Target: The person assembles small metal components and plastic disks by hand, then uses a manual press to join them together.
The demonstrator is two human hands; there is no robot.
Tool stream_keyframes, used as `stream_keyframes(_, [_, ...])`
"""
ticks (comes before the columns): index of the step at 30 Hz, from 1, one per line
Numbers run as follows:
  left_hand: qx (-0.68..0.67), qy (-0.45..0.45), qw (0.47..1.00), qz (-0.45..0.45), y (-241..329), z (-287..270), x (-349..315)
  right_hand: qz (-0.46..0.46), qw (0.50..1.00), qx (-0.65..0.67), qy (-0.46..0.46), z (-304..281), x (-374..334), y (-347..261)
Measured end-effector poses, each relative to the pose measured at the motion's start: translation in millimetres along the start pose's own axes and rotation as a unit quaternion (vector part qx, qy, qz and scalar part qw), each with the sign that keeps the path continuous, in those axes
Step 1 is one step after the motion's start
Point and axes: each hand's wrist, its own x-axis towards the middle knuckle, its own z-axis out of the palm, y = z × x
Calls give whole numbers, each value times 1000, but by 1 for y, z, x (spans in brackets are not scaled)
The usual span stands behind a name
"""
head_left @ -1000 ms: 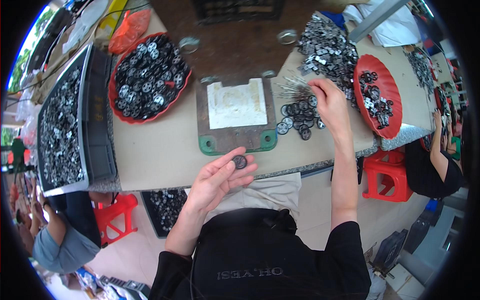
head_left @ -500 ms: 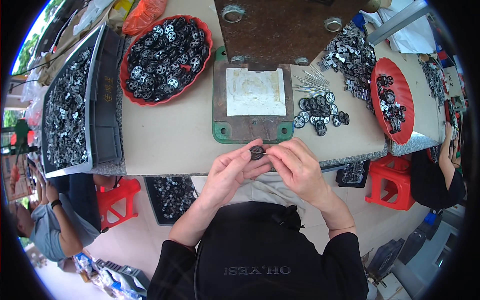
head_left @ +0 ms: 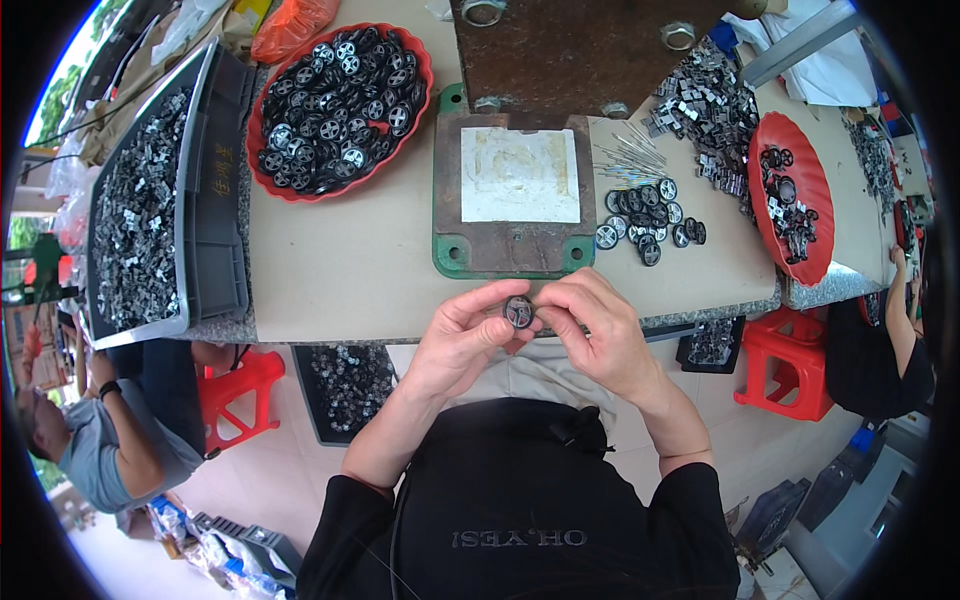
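Observation:
Just off the table's front edge, my left hand pinches a small black toy wheel with silver spokes between thumb and fingers. The wheel's spoked face is turned up. My right hand is closed right beside it, thumb against forefinger, on a thin metal rod that its fingers now mostly hide. Beyond my hands lies a press base with a pale pad. Right of the base are a loose group of similar wheels and a bundle of thin metal rods.
A red dish heaped with wheels stands left of the press; farther left is a grey crate of small metallic parts. A rusty press block hangs overhead. Another red dish sits right. Co-workers sit at both sides.
The wheel has turned to show its spoked face upward, and the rod, seen lying across it before, is now mostly out of sight. The whole view has shifted slightly.

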Motion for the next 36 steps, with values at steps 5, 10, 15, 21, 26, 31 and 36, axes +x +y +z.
stream_keyframes(5, [-27,26,999,10,2,2,2,-25,997,-58,37,-2,0,0])
stream_keyframes(10, [5,26,999,39,1,0,4,-59,992,-88,62,-7,-1,0])
stream_keyframes(15, [31,25,999,31,3,3,4,-70,992,-90,50,-8,-1,0])
stream_keyframes(21, [192,66,975,93,2,10,4,-125,973,-191,20,-13,-1,-3])
stream_keyframes(26, [275,50,951,135,5,12,4,-114,969,-220,12,-13,-2,-6])
stream_keyframes(31, [387,45,901,189,6,16,3,-59,980,-186,26,-8,-3,-7])
stream_keyframes(36, [481,9,838,256,8,12,6,66,997,-46,5,-9,-4,-7])
